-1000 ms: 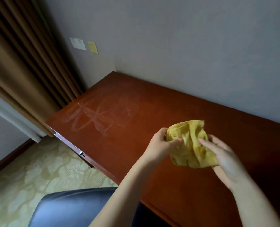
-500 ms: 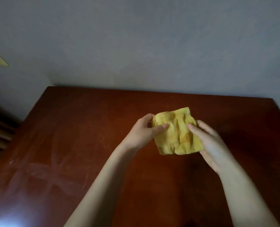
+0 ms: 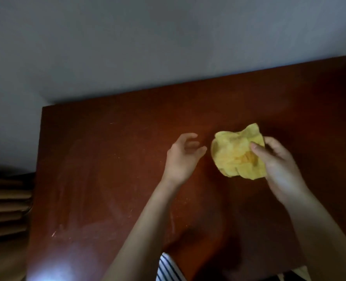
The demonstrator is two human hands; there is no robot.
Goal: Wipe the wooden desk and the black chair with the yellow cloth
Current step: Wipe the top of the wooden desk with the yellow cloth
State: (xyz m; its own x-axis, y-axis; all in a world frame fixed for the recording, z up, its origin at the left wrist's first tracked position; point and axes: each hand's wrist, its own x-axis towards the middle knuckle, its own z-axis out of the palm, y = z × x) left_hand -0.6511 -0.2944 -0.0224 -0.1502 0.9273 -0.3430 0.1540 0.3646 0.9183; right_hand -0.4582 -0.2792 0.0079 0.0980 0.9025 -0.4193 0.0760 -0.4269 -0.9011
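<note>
- Your right hand (image 3: 279,167) grips the yellow cloth (image 3: 235,157): the thumb lies across the top of it and the fingers curl round behind its right edge.
- The cloth is bunched and crumpled, over the right half of the table (image 3: 107,159). You cannot tell from the head view whether its underside touches the wood.
- Your left hand (image 3: 183,157) holds nothing. Its fingers are loosely bent and spread, palm turned toward the cloth, just beside its left edge with a gap of bare wood between them.
- The table is dark reddish-brown wood, and its back edge meets a plain grey wall (image 3: 168,47).
- Pale smears and small light specks show on the left half of the table, with a bright glare patch (image 3: 52,270) near the front left corner.
- Brown curtain folds (image 3: 6,201) stand just past the table's left edge.
- A bit of striped fabric (image 3: 168,269) shows at the bottom, between your forearms.
</note>
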